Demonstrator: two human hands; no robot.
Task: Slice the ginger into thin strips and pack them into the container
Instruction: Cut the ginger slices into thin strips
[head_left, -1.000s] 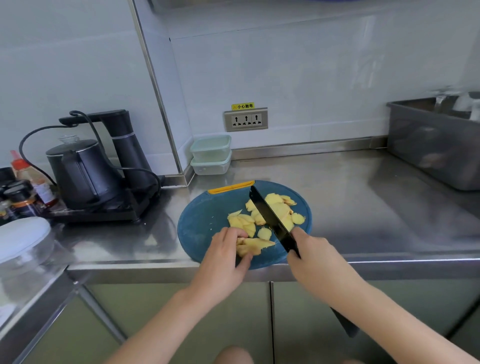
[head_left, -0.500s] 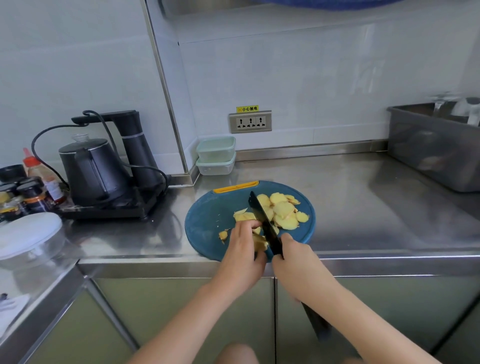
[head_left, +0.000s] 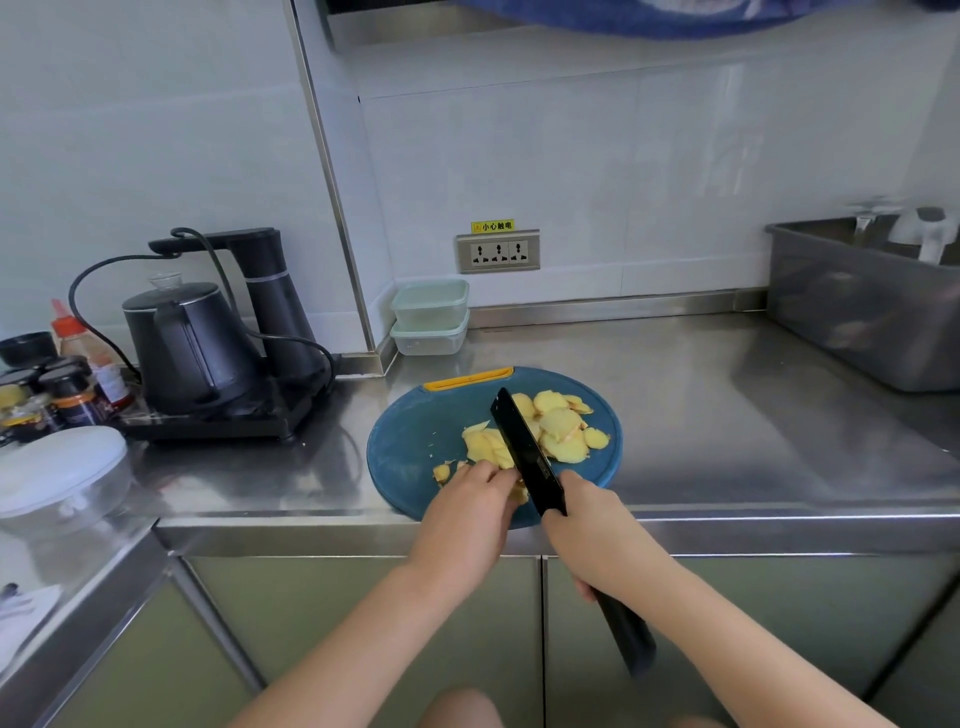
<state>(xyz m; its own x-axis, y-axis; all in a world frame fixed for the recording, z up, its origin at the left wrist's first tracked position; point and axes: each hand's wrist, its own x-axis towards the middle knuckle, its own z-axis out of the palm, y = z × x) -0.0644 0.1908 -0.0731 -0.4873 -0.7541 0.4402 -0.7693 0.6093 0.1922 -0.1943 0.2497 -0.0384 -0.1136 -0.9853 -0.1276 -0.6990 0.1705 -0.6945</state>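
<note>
A round blue cutting board (head_left: 415, 441) lies at the steel counter's front edge, with several yellow ginger slices (head_left: 558, 423) spread over its right half. My right hand (head_left: 592, 525) grips the handle of a black knife (head_left: 524, 449), whose blade lies across the slices. My left hand (head_left: 467, 512) holds a small stack of ginger slices (head_left: 485, 449) down with curled fingertips, just left of the blade. Two stacked clear containers (head_left: 430, 317) with pale green lids stand against the back wall.
A black kettle (head_left: 189, 345) and its stand sit on the left, with sauce jars (head_left: 67, 395) and a lidded glass bowl (head_left: 57, 478) further left. A steel tub (head_left: 872, 312) stands at the right. A wall socket (head_left: 497, 252) is behind the board.
My right hand brought the knife left, toward my left hand. My left hand gathered slices at the board's front and now pins them beside the blade.
</note>
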